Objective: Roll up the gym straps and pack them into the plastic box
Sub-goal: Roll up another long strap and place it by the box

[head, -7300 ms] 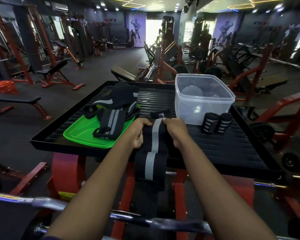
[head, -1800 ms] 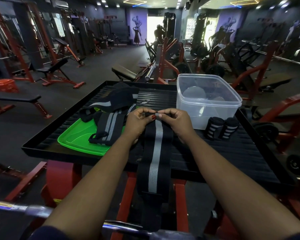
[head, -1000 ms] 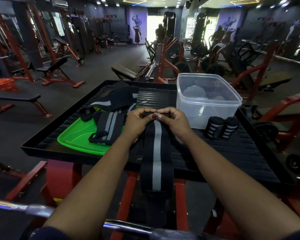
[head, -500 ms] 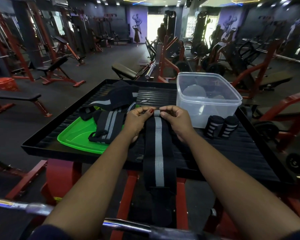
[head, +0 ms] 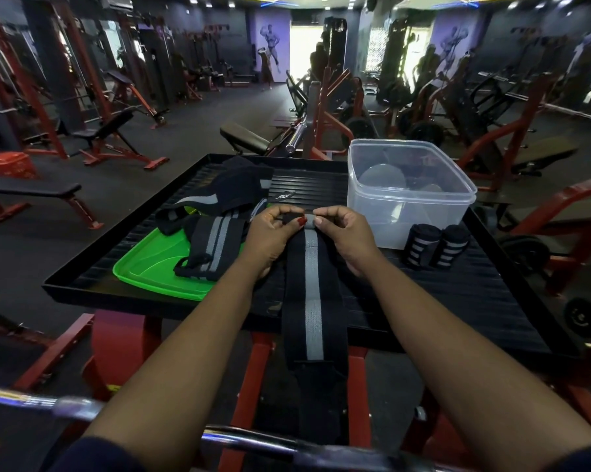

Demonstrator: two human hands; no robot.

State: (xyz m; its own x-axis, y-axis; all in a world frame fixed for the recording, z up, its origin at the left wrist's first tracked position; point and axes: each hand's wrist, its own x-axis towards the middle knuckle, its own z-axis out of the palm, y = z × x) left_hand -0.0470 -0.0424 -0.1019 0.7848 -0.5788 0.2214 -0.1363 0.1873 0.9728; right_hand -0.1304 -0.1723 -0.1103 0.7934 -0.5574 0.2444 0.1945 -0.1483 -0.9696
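A long black strap with a grey centre stripe [head: 313,301] lies across the black ribbed tray [head: 474,301] and hangs over its near edge. My left hand [head: 270,238] and my right hand [head: 347,235] pinch the strap's far end, which is curled into a small tight fold between the fingertips. Two rolled straps [head: 435,245] stand upright beside the clear plastic box [head: 411,195] at the tray's right. More unrolled straps [head: 215,247] lie heaped on the green lid [head: 151,267] at the left.
A chrome barbell [head: 253,441] crosses close in front of me, below the tray. The tray sits on a red frame [head: 117,342]. Gym benches and red machines fill the floor around and behind.
Both hands have shifted slightly away from me along the tray with the strap's end. The end has gone from flat to a small fold pinched between my fingertips.
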